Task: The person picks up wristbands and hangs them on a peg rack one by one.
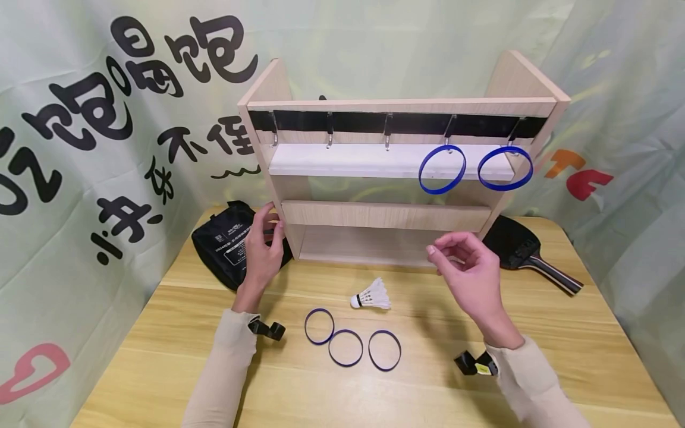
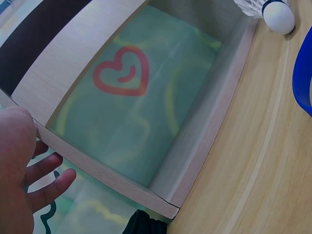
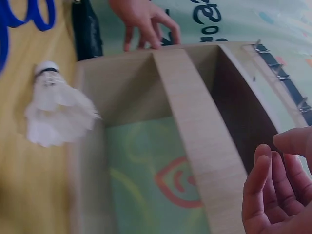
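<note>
A light wooden shelf rack (image 1: 385,214) stands on the table, with a row of metal hooks along a black strip (image 1: 358,123). My left hand (image 1: 262,252) is at the rack's left side panel, fingertips right at its edge, fingers loosely bent. In front of the rack's lower right, my right hand (image 1: 471,273) hovers with nothing in it, its fingers relaxed and loosely curled. One blue ring (image 1: 439,191) hangs from the fourth hook, and a second blue ring (image 1: 504,187) hangs from the rightmost hook. The three hooks to the left carry nothing.
Three thin blue rings (image 1: 345,364) lie on the wooden table (image 1: 428,386) between the forearms. Behind them rests a white shuttlecock (image 1: 373,296). A black pouch (image 1: 222,241) sits left of the rack, a black table tennis paddle (image 1: 511,244) at its right. Printed cloth (image 1: 176,238) hangs behind.
</note>
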Demonstrator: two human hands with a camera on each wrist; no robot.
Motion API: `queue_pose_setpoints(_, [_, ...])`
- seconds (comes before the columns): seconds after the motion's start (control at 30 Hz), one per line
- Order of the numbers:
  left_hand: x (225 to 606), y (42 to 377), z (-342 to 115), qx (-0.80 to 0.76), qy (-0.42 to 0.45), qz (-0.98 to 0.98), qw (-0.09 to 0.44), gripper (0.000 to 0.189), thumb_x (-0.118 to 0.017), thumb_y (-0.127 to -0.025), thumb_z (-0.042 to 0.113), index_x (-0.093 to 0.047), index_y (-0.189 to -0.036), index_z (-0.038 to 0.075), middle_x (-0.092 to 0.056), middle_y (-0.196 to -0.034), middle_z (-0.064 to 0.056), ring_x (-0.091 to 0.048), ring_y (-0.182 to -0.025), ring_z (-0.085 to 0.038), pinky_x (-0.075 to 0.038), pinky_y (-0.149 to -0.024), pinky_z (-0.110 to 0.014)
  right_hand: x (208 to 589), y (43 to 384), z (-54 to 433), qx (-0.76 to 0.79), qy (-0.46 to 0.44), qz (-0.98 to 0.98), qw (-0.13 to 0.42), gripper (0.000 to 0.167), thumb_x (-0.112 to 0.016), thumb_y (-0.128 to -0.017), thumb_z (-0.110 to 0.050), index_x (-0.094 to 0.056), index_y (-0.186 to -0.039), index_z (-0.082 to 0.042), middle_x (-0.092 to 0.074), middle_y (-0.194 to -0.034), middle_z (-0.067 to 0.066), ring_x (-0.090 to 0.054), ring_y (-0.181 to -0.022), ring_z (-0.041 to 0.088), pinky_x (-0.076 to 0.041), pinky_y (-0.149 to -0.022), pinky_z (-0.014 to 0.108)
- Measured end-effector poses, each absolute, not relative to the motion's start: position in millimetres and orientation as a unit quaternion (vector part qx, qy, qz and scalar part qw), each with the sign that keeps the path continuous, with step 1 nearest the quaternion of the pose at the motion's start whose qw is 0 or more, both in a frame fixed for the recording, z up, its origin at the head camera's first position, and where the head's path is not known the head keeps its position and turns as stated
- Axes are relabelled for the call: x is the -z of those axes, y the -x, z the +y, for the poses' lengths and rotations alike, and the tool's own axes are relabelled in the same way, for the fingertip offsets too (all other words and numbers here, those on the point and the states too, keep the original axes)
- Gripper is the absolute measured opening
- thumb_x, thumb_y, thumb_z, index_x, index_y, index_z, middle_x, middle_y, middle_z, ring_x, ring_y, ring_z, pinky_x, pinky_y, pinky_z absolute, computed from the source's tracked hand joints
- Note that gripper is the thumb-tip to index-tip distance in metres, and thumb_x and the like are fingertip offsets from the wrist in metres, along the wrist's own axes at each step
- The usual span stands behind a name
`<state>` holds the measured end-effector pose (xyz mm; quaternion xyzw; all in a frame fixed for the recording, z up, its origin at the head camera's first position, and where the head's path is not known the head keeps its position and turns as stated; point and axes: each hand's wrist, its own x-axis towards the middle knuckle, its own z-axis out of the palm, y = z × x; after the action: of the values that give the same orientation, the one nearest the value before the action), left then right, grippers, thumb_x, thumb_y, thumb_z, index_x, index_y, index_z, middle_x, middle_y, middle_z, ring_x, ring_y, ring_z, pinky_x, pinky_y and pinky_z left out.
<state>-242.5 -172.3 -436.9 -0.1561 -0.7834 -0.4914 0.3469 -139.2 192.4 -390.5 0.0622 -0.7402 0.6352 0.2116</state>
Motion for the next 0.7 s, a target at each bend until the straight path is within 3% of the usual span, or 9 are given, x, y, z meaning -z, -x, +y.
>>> queue_pose_setpoints(0.13, [427,234,-170,0.49,0.158,-0.782,0.351,0.038,-0.063,-0.105,-0.009,-0.059,-0.143,-0.008,-0.072,-0.113,-0.034,-0.073,-0.093,-0.049,-0.046,-0.079,-0.005,407,137,187,-0.642,-0.075,-0.742,0.177,0.013,-0.074,-0.097,0.009,-0.068,-0.108,0.01,-0.076,-0.091,0.0,-0.073,-0.077,0.007,-0.059,-0.06,0.019])
queue_pose_setpoints(0.33, [426,235,-169,0.494,0.16,-0.78,0.349,0.039,-0.063,-0.104,-0.01,-0.059,-0.143,-0.008,-0.072,-0.112,-0.036,-0.072,-0.093,-0.053,-0.046,-0.079,-0.005,430,131,181,-0.629,-0.085,-0.762,0.128,0.011,-0.074,-0.096,0.011,-0.068,-0.105,0.009,-0.074,-0.087,-0.007,-0.072,-0.078,0.006,-0.061,-0.06,0.023])
queue_pose_setpoints(0.57, [427,235,-169,0.496,0.161,-0.779,0.349,0.039,-0.063,-0.104,-0.01,-0.058,-0.143,-0.008,-0.071,-0.112,-0.036,-0.072,-0.093,-0.054,-0.046,-0.079,-0.004,449,123,177,-0.586,-0.116,-0.8,0.058,0.01,-0.076,-0.096,0.008,-0.071,-0.101,0.0,-0.075,-0.092,0.012,-0.072,-0.08,0.008,-0.063,-0.062,0.028])
queue_pose_setpoints(0.7, [431,238,-170,0.497,0.16,-0.779,0.346,0.04,-0.063,-0.104,-0.01,-0.058,-0.143,-0.009,-0.071,-0.112,-0.037,-0.072,-0.093,-0.055,-0.046,-0.079,-0.004,456,119,178,-0.564,-0.125,-0.816,0.017,0.011,-0.077,-0.096,0.003,-0.073,-0.101,-0.005,-0.076,-0.093,0.012,-0.071,-0.083,0.008,-0.063,-0.068,0.026])
